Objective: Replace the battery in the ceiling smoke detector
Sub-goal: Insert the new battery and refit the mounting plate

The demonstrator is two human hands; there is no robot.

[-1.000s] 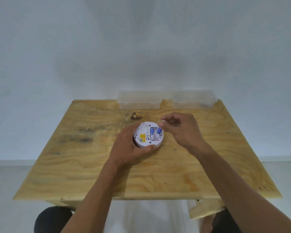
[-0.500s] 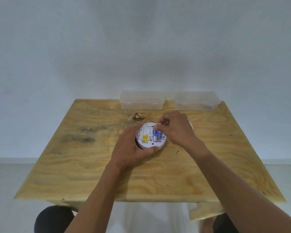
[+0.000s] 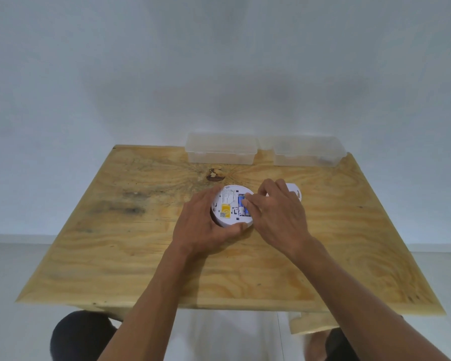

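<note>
A round white smoke detector [image 3: 228, 204] lies on its face in the middle of the wooden table [image 3: 141, 256], its back up with a yellow label. Two blue batteries [image 3: 241, 207] sit side by side in its open compartment. My left hand [image 3: 201, 227] wraps around the detector's left and near rim and holds it. My right hand [image 3: 274, 212] lies over the detector's right side, with its fingertips pressing on the right battery. A white round plate [image 3: 296, 192] lies behind my right hand, mostly hidden.
Two clear plastic boxes [image 3: 220, 149] [image 3: 306, 152] stand along the table's far edge against the white wall. A dark knot [image 3: 215, 174] marks the wood just beyond the detector. My knees show below the table's near edge.
My right hand has come down from above the detector's right rim onto the battery compartment. The right battery, tilted before, now lies flat beside the other. My left hand has kept its hold.
</note>
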